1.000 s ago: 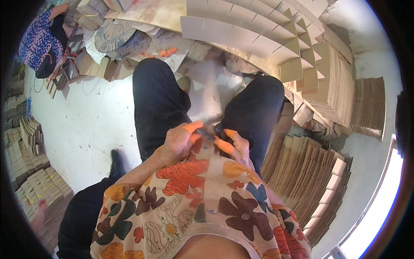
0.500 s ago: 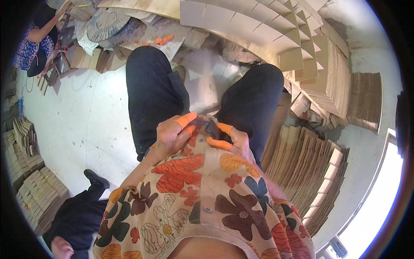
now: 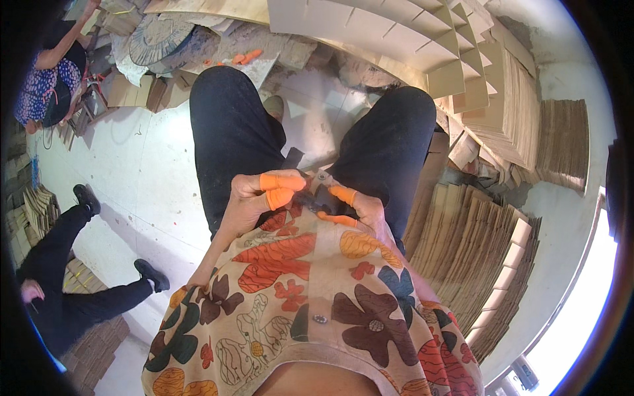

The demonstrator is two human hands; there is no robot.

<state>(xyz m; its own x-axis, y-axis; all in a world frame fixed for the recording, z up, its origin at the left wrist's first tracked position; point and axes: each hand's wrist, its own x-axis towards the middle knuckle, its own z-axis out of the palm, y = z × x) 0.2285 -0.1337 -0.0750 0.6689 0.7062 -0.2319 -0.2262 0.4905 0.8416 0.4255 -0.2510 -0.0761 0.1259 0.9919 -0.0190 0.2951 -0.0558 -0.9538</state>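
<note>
Evidently, a dark piece [image 3: 323,198] was pinched by the right hand [image 3: 370,212], leftward, toward the left hand [image 3: 247,198] (whose grip was unclear).

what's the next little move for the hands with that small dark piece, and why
Probably steady the small dark piece with the left hand: the right hand appears to pinch it between fingers in orange covers, and the left fingertips are right beside it, though whether they touch it is hard to tell.
</note>
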